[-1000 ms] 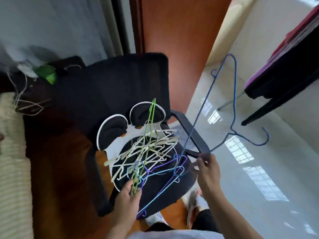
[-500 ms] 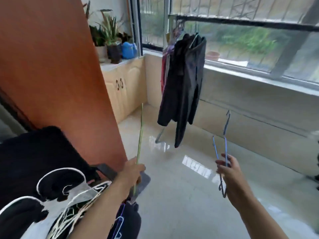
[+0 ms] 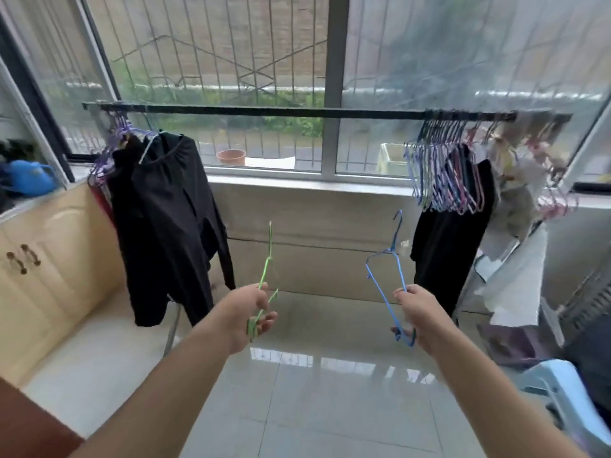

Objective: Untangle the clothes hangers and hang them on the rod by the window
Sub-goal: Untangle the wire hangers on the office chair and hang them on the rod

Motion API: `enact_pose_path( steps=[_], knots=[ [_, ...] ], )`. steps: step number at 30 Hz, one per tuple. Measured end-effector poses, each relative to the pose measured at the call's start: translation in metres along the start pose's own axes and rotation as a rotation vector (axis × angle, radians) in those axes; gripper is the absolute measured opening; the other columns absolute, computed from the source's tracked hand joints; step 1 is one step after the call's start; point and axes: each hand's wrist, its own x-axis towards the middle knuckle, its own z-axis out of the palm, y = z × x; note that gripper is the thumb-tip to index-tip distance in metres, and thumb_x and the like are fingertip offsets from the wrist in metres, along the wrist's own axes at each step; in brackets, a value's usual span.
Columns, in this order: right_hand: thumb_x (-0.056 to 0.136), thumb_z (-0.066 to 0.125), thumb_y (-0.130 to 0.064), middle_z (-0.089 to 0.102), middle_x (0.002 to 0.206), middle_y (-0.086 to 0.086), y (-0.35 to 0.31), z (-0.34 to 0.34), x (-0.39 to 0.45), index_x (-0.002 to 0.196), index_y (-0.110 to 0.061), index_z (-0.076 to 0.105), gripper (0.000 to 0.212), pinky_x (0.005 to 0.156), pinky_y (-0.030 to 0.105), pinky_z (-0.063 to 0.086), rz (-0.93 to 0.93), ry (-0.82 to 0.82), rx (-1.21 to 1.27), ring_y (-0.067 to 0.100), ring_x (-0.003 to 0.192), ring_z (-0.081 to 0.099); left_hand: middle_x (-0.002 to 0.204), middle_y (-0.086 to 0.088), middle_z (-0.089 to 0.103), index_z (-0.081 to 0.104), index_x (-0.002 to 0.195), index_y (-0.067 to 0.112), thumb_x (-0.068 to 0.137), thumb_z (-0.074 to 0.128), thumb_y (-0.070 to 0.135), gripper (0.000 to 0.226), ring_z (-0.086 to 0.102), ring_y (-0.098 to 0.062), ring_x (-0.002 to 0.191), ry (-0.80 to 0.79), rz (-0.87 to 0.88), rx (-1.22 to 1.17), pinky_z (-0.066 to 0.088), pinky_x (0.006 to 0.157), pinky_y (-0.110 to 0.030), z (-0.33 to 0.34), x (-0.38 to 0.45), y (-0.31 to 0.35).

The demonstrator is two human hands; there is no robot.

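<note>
Head camera view: the left hand (image 3: 252, 311) grips a green wire hanger (image 3: 265, 281), fingers curled round its lower part, hook end pointing up. Opposite, the right hand (image 3: 417, 307) pinches a blue wire hanger (image 3: 390, 276) by its frame, the hook likewise raised. Both hangers are held out over the glossy tiled floor (image 3: 297, 391), well below a dark rod (image 3: 297, 111) that spans the barred window (image 3: 231, 61). On the rod's left end hangs a black garment (image 3: 165, 209) beside purple hangers (image 3: 112, 143); at its right end a dense bunch of empty hangers (image 3: 443, 173) crowds another dark garment (image 3: 446, 252), with what appear to be pale, blurred clothes (image 3: 519, 180) farther right. A cream cabinet (image 3: 49, 252) stands at left.
</note>
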Motion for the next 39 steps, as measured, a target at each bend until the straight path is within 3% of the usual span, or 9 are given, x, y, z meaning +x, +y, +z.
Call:
enact_pose_path(
  steps=[4, 9, 14, 18, 22, 28, 32, 36, 39],
  knots=[
    [0.102, 0.05, -0.016, 0.047, 0.124, 0.009, -0.019, -0.025, 0.026, 0.111, -0.009, 0.059, 0.015, 0.087, 0.054, 0.059, 0.052, -0.046, 0.035, 0.026, 0.072, 0.059, 0.119, -0.022, 0.05, 0.058, 0.126, 0.007, 0.082, 0.037, -0.01, 0.051, 0.061, -0.036, 0.094, -0.092, 0.007, -0.069, 0.055, 0.07, -0.036, 0.043, 0.014, 0.038],
    [0.098, 0.049, -0.011, 0.049, 0.114, 0.011, -0.088, -0.019, 0.042, 0.117, -0.015, 0.062, 0.024, 0.07, 0.037, 0.06, 0.008, -0.125, 0.118, 0.032, 0.082, 0.064, 0.106, -0.011, 0.056, 0.061, 0.126, 0.011, 0.09, 0.041, -0.005, 0.044, 0.062, -0.034, 0.085, -0.161, 0.053, -0.054, 0.05, 0.072, -0.039, 0.085, 0.041, 0.094],
    [0.093, 0.048, 0.004, 0.053, 0.115, 0.014, -0.147, -0.001, 0.072, 0.108, -0.009, 0.064, 0.025, 0.081, 0.041, 0.056, -0.11, -0.109, 0.272, 0.026, 0.092, 0.056, 0.123, -0.001, 0.055, 0.057, 0.126, 0.034, 0.098, 0.039, 0.004, 0.045, 0.067, -0.031, 0.097, -0.186, 0.199, 0.116, 0.046, 0.078, -0.041, 0.112, 0.086, 0.15],
    [0.098, 0.053, -0.006, 0.054, 0.113, 0.02, -0.153, 0.009, 0.093, 0.099, -0.003, 0.064, 0.011, 0.073, 0.04, 0.055, -0.074, -0.089, 0.387, 0.038, 0.087, 0.056, 0.104, -0.002, 0.059, 0.056, 0.128, 0.036, 0.103, 0.036, 0.01, 0.042, 0.064, -0.024, 0.083, -0.203, 0.235, 0.137, 0.035, 0.065, -0.029, 0.118, 0.119, 0.171],
    [0.101, 0.049, -0.008, 0.052, 0.109, 0.018, -0.165, 0.015, 0.122, 0.102, -0.004, 0.059, 0.011, 0.06, 0.034, 0.051, -0.136, -0.008, 0.284, 0.033, 0.075, 0.058, 0.1, -0.009, 0.058, 0.061, 0.125, 0.025, 0.104, 0.039, 0.015, 0.031, 0.054, -0.017, 0.067, -0.177, 0.227, 0.139, 0.031, 0.057, -0.025, 0.118, 0.145, 0.19],
    [0.105, 0.043, -0.02, 0.054, 0.097, 0.008, -0.255, 0.013, 0.188, 0.099, -0.011, 0.055, 0.016, 0.069, 0.04, 0.053, -0.349, 0.168, 0.031, 0.025, 0.068, 0.06, 0.115, -0.014, 0.056, 0.06, 0.124, 0.029, 0.106, 0.043, 0.023, 0.025, 0.061, -0.022, 0.079, -0.189, 0.24, 0.177, 0.037, 0.058, -0.029, 0.112, 0.171, 0.218],
    [0.102, 0.037, -0.02, 0.055, 0.095, 0.015, -0.282, 0.017, 0.235, 0.109, -0.01, 0.053, 0.019, 0.076, 0.05, 0.061, -0.234, 0.241, -0.058, 0.031, 0.071, 0.061, 0.111, -0.018, 0.058, 0.058, 0.128, 0.033, 0.107, 0.043, 0.027, 0.027, 0.057, -0.022, 0.078, -0.188, 0.25, 0.18, 0.041, 0.064, -0.03, 0.11, 0.182, 0.22],
    [0.097, 0.036, -0.008, 0.058, 0.105, 0.019, -0.255, 0.012, 0.259, 0.117, -0.006, 0.056, 0.028, 0.068, 0.052, 0.062, -0.097, 0.317, -0.118, 0.036, 0.078, 0.063, 0.105, -0.015, 0.055, 0.059, 0.128, 0.033, 0.108, 0.044, 0.028, 0.026, 0.05, -0.017, 0.068, -0.176, 0.293, 0.182, 0.043, 0.064, -0.029, 0.116, 0.189, 0.215],
    [0.1, 0.033, -0.008, 0.055, 0.11, 0.019, -0.238, 0.004, 0.263, 0.122, -0.004, 0.053, 0.03, 0.051, 0.04, 0.061, -0.174, 0.377, -0.242, 0.036, 0.077, 0.067, 0.099, -0.013, 0.054, 0.059, 0.127, 0.034, 0.108, 0.044, 0.03, 0.025, 0.046, -0.016, 0.064, -0.196, 0.306, 0.169, 0.043, 0.063, -0.031, 0.124, 0.188, 0.213]
  ],
)
